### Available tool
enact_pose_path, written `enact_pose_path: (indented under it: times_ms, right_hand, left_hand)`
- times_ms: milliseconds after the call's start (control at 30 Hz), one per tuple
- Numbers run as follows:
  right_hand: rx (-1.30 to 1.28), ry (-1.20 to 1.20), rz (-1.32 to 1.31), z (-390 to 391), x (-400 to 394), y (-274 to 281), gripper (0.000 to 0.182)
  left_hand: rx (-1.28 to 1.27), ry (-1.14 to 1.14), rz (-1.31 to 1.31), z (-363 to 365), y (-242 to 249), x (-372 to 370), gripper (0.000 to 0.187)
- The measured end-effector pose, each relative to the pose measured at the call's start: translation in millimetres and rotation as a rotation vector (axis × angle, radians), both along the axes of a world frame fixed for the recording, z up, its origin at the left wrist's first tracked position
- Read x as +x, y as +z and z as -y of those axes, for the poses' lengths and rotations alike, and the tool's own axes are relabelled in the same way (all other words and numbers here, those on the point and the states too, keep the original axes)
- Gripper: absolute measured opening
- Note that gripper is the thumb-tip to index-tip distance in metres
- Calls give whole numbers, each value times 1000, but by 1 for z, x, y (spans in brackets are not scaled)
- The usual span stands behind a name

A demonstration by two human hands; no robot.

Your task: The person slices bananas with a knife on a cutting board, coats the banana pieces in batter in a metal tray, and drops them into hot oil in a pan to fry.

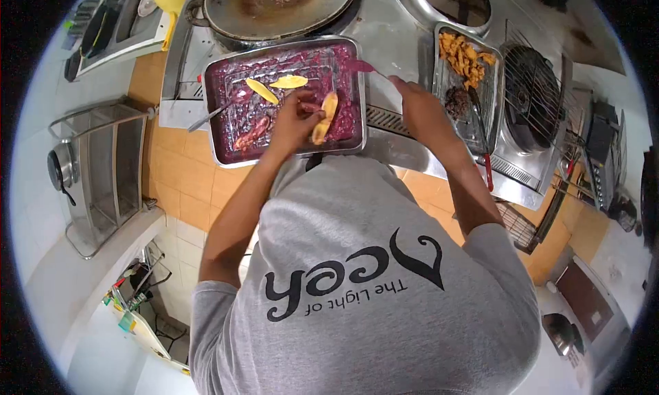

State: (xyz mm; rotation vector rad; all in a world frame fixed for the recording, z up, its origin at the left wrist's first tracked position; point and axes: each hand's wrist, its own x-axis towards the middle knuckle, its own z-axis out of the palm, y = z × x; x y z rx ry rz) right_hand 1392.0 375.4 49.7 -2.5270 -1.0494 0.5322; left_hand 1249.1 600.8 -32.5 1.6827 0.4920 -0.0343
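Observation:
A metal tray (pixel 285 163) of purple batter lies in front of me. My left hand (pixel 292 123) is over it, fingers closed on the edge of a long yellow piece that looks like banana (pixel 328 113). Two thin yellow slices lie farther back in the batter: one slanted slice (pixel 261 91) and one level slice (pixel 289 82). A batter-coated piece (pixel 252 135) lies left of my hand. Right of the tray, my right hand (pixel 420 110) is closed round the handle of a flat-bladed tool, perhaps a knife (pixel 362 66), its blade smeared purple and reaching the tray's rim.
A spoon (pixel 209 119) leans over the tray's left rim. Behind stands a large wok (pixel 274 31). To the right, a second tray (pixel 486 130) holds fried pieces (pixel 467 58), dark crumbs and red-handled tongs (pixel 480 120), beside a burner with a wire rack (pixel 528 86).

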Motion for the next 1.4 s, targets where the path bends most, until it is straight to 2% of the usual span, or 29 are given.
enact_pose_path:
  times_ms: [33, 133, 167, 267, 300, 467, 567, 667, 733, 767, 867, 933, 1000, 1067, 1167, 1267, 1367, 1400]
  right_hand:
    - [24, -11, 22, 2, 0, -1, 50]
    - [42, 12, 47, 4, -4, -2, 50]
    - [40, 30, 48, 4, -5, -2, 50]
    - [74, 0, -29, 4, -14, -9, 44]
    - [74, 6, -28, 2, -16, -11, 44]
    - [182, -6, -3, -6, -18, -41, 38]
    - [154, -71, -266, -25, -12, -49, 32]
    - [-46, -179, -188, -35, -15, -50, 30]
    - [146, -171, 6, -24, -20, -50, 35]
    - [231, -171, 107, -12, -22, -51, 39]
    - [214, -266, 348, 69, -18, -51, 41]
    - [76, -384, 624, 152, -21, -66, 50]
    - [-106, -483, 616, 221, -40, -64, 65]
    - [-410, -627, 327, 269, -60, -77, 75]
    - [-485, -539, 266, 298, -60, -89, 73]
    - [-135, -510, 227, 313, -56, -89, 65]
    - [-40, -423, 340, 310, -80, -57, 59]
    - [-19, -463, 330, 308, -90, -45, 58]
  left_hand:
    - [278, -56, -44, 4, 1, 4, 47]
    - [817, -122, 20, 10, 15, 1, 40]
    - [633, -79, 29, 3, -3, -2, 31]
    - [610, -139, -115, -6, 7, -8, 26]
    - [695, -137, -59, -6, 6, -8, 24]
    - [662, -186, -198, 9, 2, -5, 25]
    - [646, -176, -237, 13, 5, -5, 24]
    - [652, -143, -237, 16, -1, -10, 24]
    - [700, -128, -195, 18, -4, -9, 25]
    - [741, -126, -163, 21, -5, -10, 26]
    - [828, -87, -57, 31, 3, -12, 28]
    - [814, -68, -48, 26, -15, -16, 27]
    - [718, -61, -59, 25, -8, -12, 25]
    - [664, -44, -53, 18, -6, -14, 23]
    - [630, -3, 46, 10, -12, -9, 18]
    - [566, 16, 46, 5, -7, -2, 17]
    - [560, 52, 79, 4, -5, 2, 16]
    - [553, 53, 83, 5, -2, 2, 16]
